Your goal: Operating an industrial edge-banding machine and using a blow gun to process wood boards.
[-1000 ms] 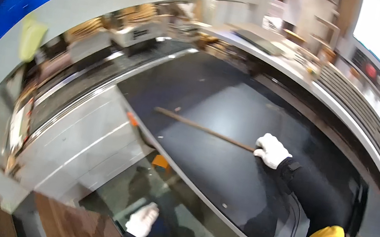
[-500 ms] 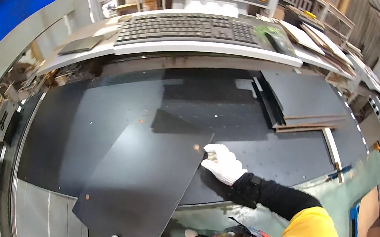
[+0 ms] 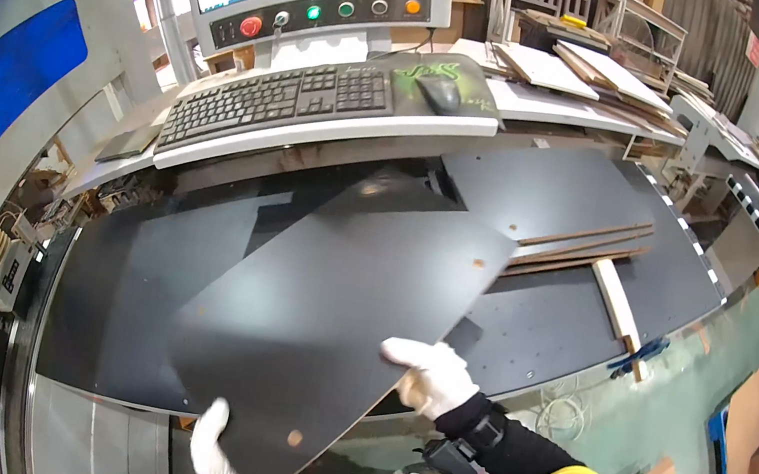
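A large dark grey panel (image 3: 342,307) with small round brown marks is tilted over the work table, held between my two white-gloved hands. My right hand (image 3: 436,379) grips its right edge, thumb over the top face and fingers beneath. At the near left edge my left hand (image 3: 213,441) clasps the panel, its fingers partly hidden by it. The panel's far corner reaches over a stack of similar dark panels (image 3: 560,193) with brown edges. Whether it touches the stack, I cannot tell.
The dark table (image 3: 104,331) spans the middle. Behind it a shelf carries a keyboard (image 3: 281,103) and a mouse (image 3: 438,95), below a monitor with a button panel (image 3: 328,13). A white strip (image 3: 619,305) lies near the stack; a coiled hose (image 3: 563,419) is on the floor.
The held panel has moved right and away from me, toward the stack. My left hand has come further into view. The view has turned to the right.
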`<state>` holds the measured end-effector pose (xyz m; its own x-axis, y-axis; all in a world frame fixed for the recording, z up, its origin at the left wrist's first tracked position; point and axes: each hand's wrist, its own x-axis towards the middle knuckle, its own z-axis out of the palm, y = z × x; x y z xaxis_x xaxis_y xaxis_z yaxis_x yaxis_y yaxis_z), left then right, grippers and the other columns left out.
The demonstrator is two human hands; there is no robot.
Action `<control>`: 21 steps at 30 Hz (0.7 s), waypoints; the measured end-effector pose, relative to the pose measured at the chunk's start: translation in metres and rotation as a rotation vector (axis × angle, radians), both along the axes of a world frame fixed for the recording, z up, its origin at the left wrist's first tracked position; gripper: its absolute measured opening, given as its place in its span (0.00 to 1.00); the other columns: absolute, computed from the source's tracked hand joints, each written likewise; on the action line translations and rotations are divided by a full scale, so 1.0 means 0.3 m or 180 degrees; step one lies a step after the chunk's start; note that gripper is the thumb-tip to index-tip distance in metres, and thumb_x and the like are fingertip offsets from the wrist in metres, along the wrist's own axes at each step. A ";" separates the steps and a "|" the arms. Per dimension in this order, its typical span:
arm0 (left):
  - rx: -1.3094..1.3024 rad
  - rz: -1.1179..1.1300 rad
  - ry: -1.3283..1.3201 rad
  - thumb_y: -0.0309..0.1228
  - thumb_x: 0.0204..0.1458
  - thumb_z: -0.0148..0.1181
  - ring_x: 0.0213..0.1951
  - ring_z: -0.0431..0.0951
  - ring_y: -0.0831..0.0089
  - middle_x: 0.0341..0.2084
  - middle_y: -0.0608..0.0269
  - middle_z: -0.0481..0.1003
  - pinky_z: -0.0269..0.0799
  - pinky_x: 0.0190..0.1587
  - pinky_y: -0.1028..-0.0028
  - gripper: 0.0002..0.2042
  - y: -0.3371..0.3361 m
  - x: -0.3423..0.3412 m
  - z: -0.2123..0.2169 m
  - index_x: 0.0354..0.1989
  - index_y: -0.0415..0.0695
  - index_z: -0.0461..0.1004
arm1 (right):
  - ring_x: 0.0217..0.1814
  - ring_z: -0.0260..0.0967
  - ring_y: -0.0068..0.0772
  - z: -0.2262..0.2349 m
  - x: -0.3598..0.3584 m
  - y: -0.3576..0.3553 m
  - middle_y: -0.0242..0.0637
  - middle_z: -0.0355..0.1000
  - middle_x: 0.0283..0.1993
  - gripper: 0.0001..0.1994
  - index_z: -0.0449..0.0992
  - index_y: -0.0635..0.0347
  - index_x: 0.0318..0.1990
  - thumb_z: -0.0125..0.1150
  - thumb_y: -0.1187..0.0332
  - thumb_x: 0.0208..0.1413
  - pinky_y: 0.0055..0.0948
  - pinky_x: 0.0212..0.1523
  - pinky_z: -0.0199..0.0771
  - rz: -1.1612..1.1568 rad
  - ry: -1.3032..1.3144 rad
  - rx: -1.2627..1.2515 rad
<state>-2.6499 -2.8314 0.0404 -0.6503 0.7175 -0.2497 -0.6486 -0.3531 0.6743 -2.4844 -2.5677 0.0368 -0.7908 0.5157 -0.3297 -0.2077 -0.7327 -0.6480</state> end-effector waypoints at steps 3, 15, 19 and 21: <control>0.0225 0.0021 0.0194 0.37 0.60 0.53 0.54 0.72 0.57 0.53 0.50 0.72 0.66 0.59 0.59 0.22 0.255 0.127 0.055 0.57 0.34 0.67 | 0.36 0.74 0.31 0.007 0.132 0.174 0.40 0.77 0.38 0.11 0.77 0.67 0.42 0.67 0.76 0.50 0.28 0.38 0.74 -0.0876 0.0521 0.0012; -0.0152 -0.0090 -0.0267 0.33 0.60 0.55 0.45 0.79 0.50 0.45 0.43 0.76 0.75 0.52 0.50 0.17 0.288 0.461 -0.095 0.53 0.35 0.71 | 0.40 0.72 0.26 -0.171 0.421 1.304 0.37 0.76 0.40 0.13 0.78 0.66 0.41 0.71 0.78 0.46 0.20 0.41 0.75 -0.2101 0.0225 0.0319; 0.0277 0.0244 -0.0056 0.34 0.62 0.50 0.53 0.74 0.46 0.53 0.38 0.71 0.69 0.57 0.47 0.22 0.081 0.530 -0.144 0.60 0.33 0.63 | 0.63 0.67 0.43 -0.044 0.410 1.086 0.45 0.67 0.63 0.28 0.67 0.57 0.62 0.63 0.70 0.52 0.29 0.65 0.62 -0.0731 -0.3010 0.5170; 0.0912 0.0068 0.0074 0.34 0.61 0.48 0.56 0.71 0.44 0.58 0.36 0.66 0.65 0.61 0.46 0.27 0.000 0.527 -0.221 0.65 0.31 0.55 | 0.64 0.64 0.47 -0.017 0.448 1.052 0.52 0.67 0.60 0.33 0.61 0.63 0.65 0.66 0.62 0.54 0.35 0.67 0.58 -0.0582 -0.2925 0.6037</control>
